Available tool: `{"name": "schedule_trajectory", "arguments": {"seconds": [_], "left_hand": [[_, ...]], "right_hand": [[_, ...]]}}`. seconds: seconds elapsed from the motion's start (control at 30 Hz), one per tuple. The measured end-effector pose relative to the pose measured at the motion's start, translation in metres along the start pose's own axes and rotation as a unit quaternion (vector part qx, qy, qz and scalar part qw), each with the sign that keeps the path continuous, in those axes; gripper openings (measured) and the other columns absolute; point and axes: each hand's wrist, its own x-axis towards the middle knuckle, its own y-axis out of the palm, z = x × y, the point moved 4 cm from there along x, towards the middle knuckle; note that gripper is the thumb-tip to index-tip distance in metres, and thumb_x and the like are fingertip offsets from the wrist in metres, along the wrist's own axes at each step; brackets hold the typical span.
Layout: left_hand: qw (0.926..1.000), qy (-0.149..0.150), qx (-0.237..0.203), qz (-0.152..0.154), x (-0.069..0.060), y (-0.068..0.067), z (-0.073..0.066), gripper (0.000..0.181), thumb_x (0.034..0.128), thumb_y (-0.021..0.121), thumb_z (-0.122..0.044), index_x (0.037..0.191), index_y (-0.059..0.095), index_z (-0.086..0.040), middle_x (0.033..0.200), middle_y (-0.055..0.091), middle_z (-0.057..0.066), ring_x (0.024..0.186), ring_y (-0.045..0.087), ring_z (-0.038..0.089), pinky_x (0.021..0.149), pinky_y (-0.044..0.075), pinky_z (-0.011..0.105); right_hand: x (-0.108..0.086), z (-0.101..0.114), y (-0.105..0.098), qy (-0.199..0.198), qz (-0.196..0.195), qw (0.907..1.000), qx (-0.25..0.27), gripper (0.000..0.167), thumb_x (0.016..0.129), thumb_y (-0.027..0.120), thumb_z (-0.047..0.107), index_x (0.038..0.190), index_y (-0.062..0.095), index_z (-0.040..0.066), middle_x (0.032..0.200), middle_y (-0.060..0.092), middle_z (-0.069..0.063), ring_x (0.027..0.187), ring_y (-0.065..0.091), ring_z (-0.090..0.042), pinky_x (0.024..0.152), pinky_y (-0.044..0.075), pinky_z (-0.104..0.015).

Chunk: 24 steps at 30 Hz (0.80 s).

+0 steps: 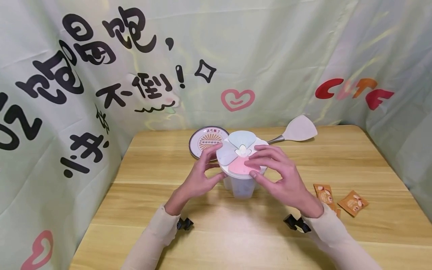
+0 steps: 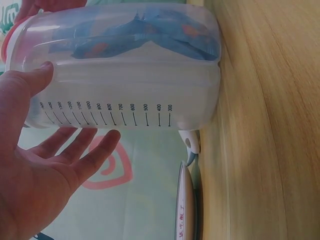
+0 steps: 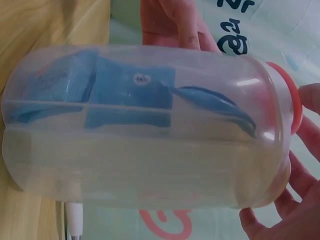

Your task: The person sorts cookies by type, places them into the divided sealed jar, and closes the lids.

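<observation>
A translucent storage canister (image 1: 243, 188) stands upright on the wooden table. Its round lid (image 1: 243, 138) has petal-shaped flaps in pale blue, grey-blue and pink. My left hand (image 1: 198, 179) holds the upper left side, with the thumb on the near wall and the fingers round the far side. On the right, my right hand (image 1: 285, 174) grips the lid's rim, its fingers over the top near the pink flap and its thumb at the near edge. Blue packets (image 3: 132, 92) show through the canister wall in one compartment. Measuring marks run down another side in the left wrist view.
Behind the canister lie a round printed plate (image 1: 197, 144) and a spatula (image 1: 300, 129) with a pale head. Several orange snack packets (image 1: 353, 203) lie to the right, partly behind the right forearm. A printed curtain (image 1: 270, 56) hangs around the table.
</observation>
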Motion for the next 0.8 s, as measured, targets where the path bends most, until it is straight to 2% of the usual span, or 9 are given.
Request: {"name": "schedule_trajectory", "arguments": {"seconds": [0.17,0.27,0.5,0.57,0.7,0.8], "left_hand": [[1.0,-0.001,0.0,-0.002,0.0,0.0,0.0,0.085,0.0927,0.08,0.008,0.162,0.036,-0.011,0.165,0.051,0.02,0.138,0.063,0.043,0.106,0.065,0.048],[1.0,-0.005,-0.003,-0.002,0.0,0.0,0.001,0.085,0.0922,0.08,0.009,0.162,0.036,-0.011,0.166,0.05,0.019,0.139,0.063,0.042,0.107,0.065,0.048],[1.0,-0.001,-0.003,-0.004,0.0,0.0,0.0,0.085,0.0926,0.08,0.008,0.162,0.036,-0.011,0.166,0.05,0.019,0.138,0.063,0.042,0.105,0.065,0.047],[1.0,0.0,-0.006,-0.003,0.0,0.0,0.0,0.084,0.0935,0.079,0.008,0.162,0.035,-0.012,0.165,0.051,0.019,0.137,0.063,0.042,0.105,0.065,0.048],[1.0,-0.004,-0.004,0.004,0.0,0.001,0.0,0.084,0.095,0.078,0.008,0.163,0.033,-0.013,0.163,0.053,0.02,0.138,0.063,0.042,0.106,0.065,0.048],[0.9998,-0.01,-0.001,0.014,0.0,0.001,0.0,0.086,0.0956,0.077,0.007,0.165,0.031,-0.015,0.162,0.053,0.019,0.139,0.062,0.042,0.107,0.064,0.047]], "right_hand": [[0.0,0.001,0.006,0.013,0.032,0.999,-0.03,0.037,0.092,0.08,0.001,0.124,0.084,0.02,0.125,0.07,-0.003,0.144,0.048,-0.028,0.133,0.029,-0.039],[0.0,0.002,0.007,0.018,0.047,0.9976,-0.047,0.036,0.094,0.077,0.004,0.124,0.084,0.023,0.126,0.067,-0.002,0.142,0.046,-0.028,0.131,0.028,-0.044],[0.003,0.004,0.011,-0.037,0.024,0.9965,-0.071,0.035,0.09,0.073,0.003,0.118,0.084,0.02,0.122,0.066,-0.007,0.13,0.049,-0.033,0.117,0.035,-0.051],[0.002,0.004,0.012,-0.038,0.023,0.9963,-0.074,0.036,0.09,0.072,0.003,0.119,0.084,0.02,0.122,0.066,-0.007,0.129,0.049,-0.032,0.115,0.036,-0.052],[0.0,0.003,0.011,-0.027,0.032,0.9973,-0.061,0.037,0.093,0.074,0.003,0.123,0.083,0.022,0.124,0.066,-0.004,0.133,0.048,-0.029,0.122,0.033,-0.046],[-0.002,0.002,0.005,-0.048,0.015,0.9982,-0.033,0.025,0.101,0.076,0.014,0.125,0.083,0.017,0.126,0.068,-0.007,0.136,0.052,-0.028,0.128,0.034,-0.033]]}}
